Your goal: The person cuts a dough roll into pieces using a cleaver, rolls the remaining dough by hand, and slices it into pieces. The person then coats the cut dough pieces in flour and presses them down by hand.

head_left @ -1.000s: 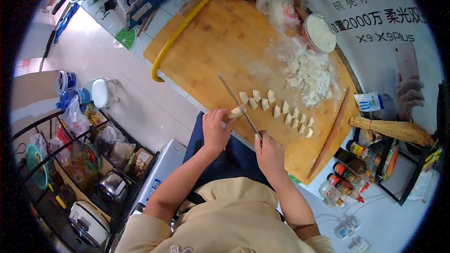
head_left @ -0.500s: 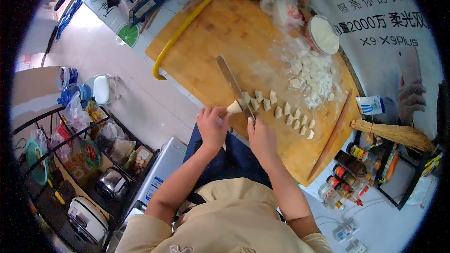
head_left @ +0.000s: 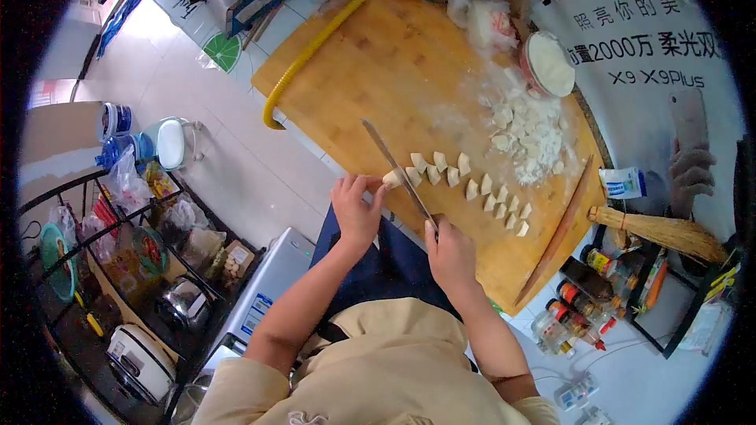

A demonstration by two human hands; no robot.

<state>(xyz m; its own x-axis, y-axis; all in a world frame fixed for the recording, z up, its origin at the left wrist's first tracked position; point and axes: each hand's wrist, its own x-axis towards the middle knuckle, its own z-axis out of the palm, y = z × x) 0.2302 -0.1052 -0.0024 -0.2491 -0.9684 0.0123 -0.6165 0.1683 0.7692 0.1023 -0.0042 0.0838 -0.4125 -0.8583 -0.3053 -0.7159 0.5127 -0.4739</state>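
My left hand (head_left: 357, 209) is closed on the end of a short pale dough roll (head_left: 390, 179), at the near left edge of a wooden board (head_left: 354, 71). My right hand (head_left: 451, 256) grips the handle of a long-bladed knife (head_left: 384, 147). Its blade slants away to the upper left and crosses the right end of the roll. Whether the edge has entered the dough I cannot tell. Just right of the blade, several cut dough pieces (head_left: 453, 177) lie in staggered rows running toward the lower right.
Floured dough bits (head_left: 529, 138) are heaped on the board's right side, below a bowl of white flour (head_left: 550, 64). A rolling pin (head_left: 555, 232) lies along the right edge. Beyond it are a straw brush (head_left: 657, 230) and seasoning bottles (head_left: 579, 316). A yellow hose (head_left: 319, 35) borders the left.
My right hand has shifted slightly right and down, and the knife lies at a flatter slant. My left hand stays at the dough roll. The whole view has shifted a little.
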